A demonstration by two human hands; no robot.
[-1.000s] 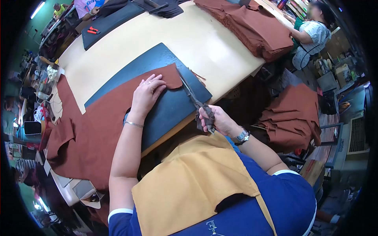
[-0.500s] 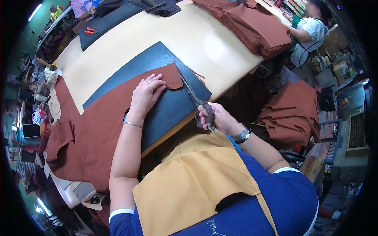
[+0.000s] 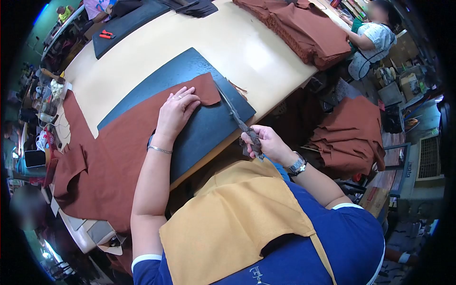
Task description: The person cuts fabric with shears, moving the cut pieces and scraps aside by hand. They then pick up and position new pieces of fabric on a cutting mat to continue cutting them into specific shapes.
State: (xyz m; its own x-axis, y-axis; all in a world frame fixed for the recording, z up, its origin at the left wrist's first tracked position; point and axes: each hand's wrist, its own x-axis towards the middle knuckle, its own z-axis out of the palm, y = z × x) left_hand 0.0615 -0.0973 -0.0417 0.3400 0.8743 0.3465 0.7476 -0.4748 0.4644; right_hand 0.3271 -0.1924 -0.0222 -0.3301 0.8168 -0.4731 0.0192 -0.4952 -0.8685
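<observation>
A reddish-brown hide (image 3: 118, 142) lies across the table and over part of a dark cutting mat (image 3: 209, 123). My left hand (image 3: 178, 109) rests on its narrow end, fingers bent and close together, pressing the hide. My right hand (image 3: 268, 142) is wrapped round the cloth-covered handles of long scissors (image 3: 233, 112). The blades point up and left, just right of the hide's end, and look closed or nearly so. Thin brown scraps (image 3: 237, 87) lie at the mat's upper right edge.
Brown hides are stacked (image 3: 304, 33) at the table's far right, and more hang (image 3: 351, 135) beside it. Red cutters (image 3: 107, 34) lie on a second dark mat (image 3: 126, 26). A co-worker (image 3: 373, 38) stands at the right. A phone (image 3: 35, 158) and tools are at the left.
My right hand has shifted slightly right and down with the scissors, and the blades have come together. My left hand has hardly moved on the hide.
</observation>
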